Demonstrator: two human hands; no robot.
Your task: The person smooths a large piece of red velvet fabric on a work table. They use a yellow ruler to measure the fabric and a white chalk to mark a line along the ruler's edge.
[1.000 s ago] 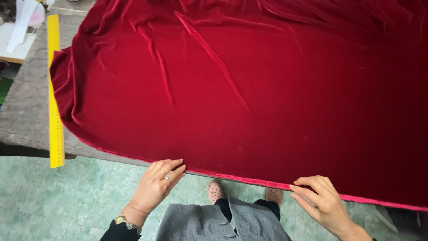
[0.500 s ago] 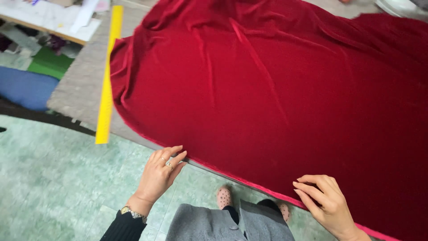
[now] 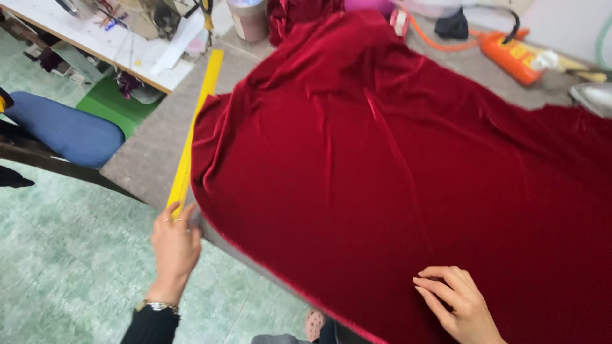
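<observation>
1. Left hand (image 3: 173,245) at the near end of the yellow ruler (image 3: 191,137), fingertips on its lower tip, seemingly pinching it, though the grip itself hard to make out from above
2. Ruler lying long and straight along the grey felt-covered table (image 3: 143,156), just beside the left edge of the red velvet cloth (image 3: 395,185), its far end up towards the back of the table
3. Right hand (image 3: 456,302) flat on the velvet near the front edge, fingers loosely spread and slightly curled, clasping nothing, only pressing on the cloth
4. Velvet spread wide over most of the tabletop, with long soft creases running from the far end towards the near edge, its rounded left corner close by the ruler
5. Wristwatch (image 3: 155,306) on the left wrist, above a dark sleeve
6. At the far right of the table, an orange tool (image 3: 510,57) with an orange cable, well apart from both hands
7. To the left, beyond the table, a blue cushioned seat (image 3: 64,130) over a pale green tiled floor (image 3: 57,267)
8. Behind that, a white worktop (image 3: 121,41) cluttered with small items too blurred to tell
</observation>
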